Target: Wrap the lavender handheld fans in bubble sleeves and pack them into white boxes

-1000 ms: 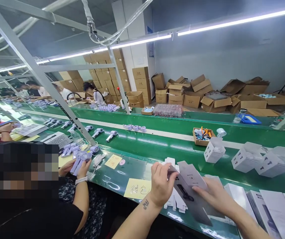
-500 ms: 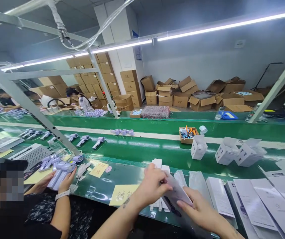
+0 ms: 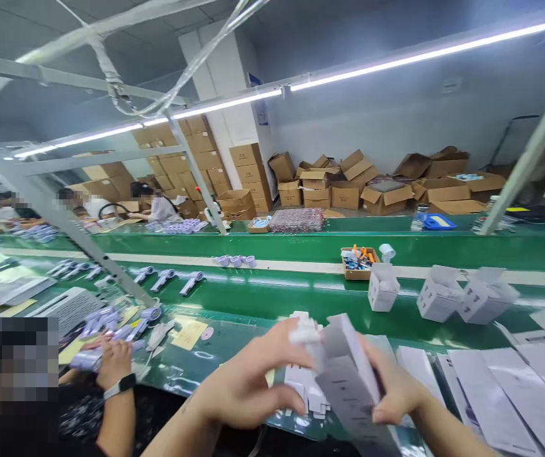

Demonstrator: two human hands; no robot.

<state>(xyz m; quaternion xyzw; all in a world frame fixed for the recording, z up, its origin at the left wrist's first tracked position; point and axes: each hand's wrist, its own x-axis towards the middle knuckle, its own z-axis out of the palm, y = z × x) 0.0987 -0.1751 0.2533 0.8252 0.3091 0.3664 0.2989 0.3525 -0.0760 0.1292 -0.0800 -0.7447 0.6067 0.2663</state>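
A white printed cardboard box (image 3: 349, 387) stands opened out, tilted, with its top flaps up. My right hand (image 3: 394, 381) is closed around its right side, fingers behind and thumb in front. To the left of the box, my left hand (image 3: 253, 377) is blurred, with thumb and fingers spread apart. A blurred white piece (image 3: 307, 336) shows at its fingertips; whether they touch it I cannot tell. Beneath that hand lies a pile of folded white card pieces (image 3: 301, 387). Flat white printed boxes (image 3: 496, 393) lie in overlapping rows to the right.
Three open white boxes (image 3: 383, 289) stand along the green conveyor belt (image 3: 272, 289), near a small carton of tools (image 3: 357, 273). Lilac handheld devices (image 3: 191, 284) lie on the belt. At left, a co-worker's hand (image 3: 115, 362) handles similar devices. A slanting metal post (image 3: 110, 266) rises nearby.
The flat box between my hands has been opened into a hollow shape. My left hand has let go of it and spread its fingers. My right hand still holds it.
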